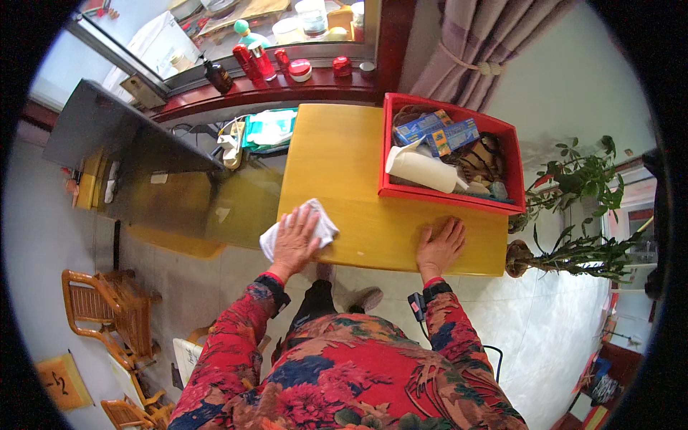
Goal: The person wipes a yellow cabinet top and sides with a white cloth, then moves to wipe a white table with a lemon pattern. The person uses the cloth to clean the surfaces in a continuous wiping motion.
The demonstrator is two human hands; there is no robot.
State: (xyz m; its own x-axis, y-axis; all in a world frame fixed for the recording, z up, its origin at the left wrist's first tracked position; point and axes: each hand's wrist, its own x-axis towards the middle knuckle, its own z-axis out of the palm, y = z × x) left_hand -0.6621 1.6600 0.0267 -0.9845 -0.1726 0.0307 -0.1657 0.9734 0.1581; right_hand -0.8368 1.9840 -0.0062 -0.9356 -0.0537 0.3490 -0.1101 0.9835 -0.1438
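Observation:
My left hand (294, 241) lies flat over a folded white cloth (325, 228), pressing it to the yellow wooden tabletop (338, 150) near its front left corner. Parts of the cloth show on both sides of the fingers. On the right, my right hand (442, 245) rests palm down on the wood at the front edge, with nothing in it. Just beyond that hand stands a red open box (451, 203). Inside it are a white paper roll (422, 169), blue printed cartons (454, 136) and other small items, partly hidden.
To the left is a glass-topped surface (247, 215) with a dark screen (129, 134), a power strip (232, 145) and a pack of wipes (270, 128). Bottles and jars line the red windowsill (322, 86). Potted plants (580, 258) stand right; wooden chairs (115, 312) are lower left.

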